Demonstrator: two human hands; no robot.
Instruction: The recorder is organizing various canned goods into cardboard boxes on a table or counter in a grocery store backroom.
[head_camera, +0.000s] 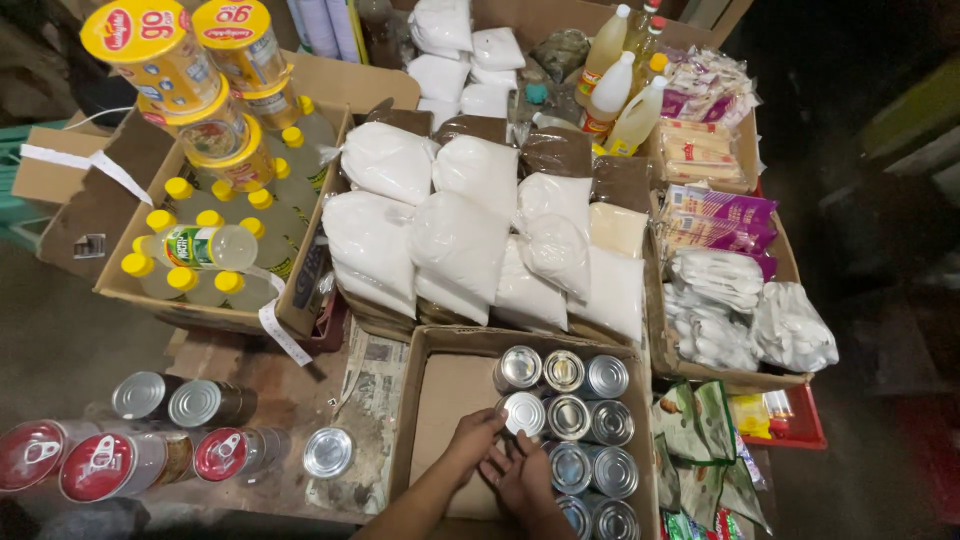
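Your two hands sit lowest in view, inside a cardboard box (440, 400). Left hand (472, 432) curls against a silver tin can (523, 412), plain lid up, at the left edge of the upright can rows. Right hand (522, 478), fingers loosely spread, rests just beside it; grip on either side cannot be confirmed.
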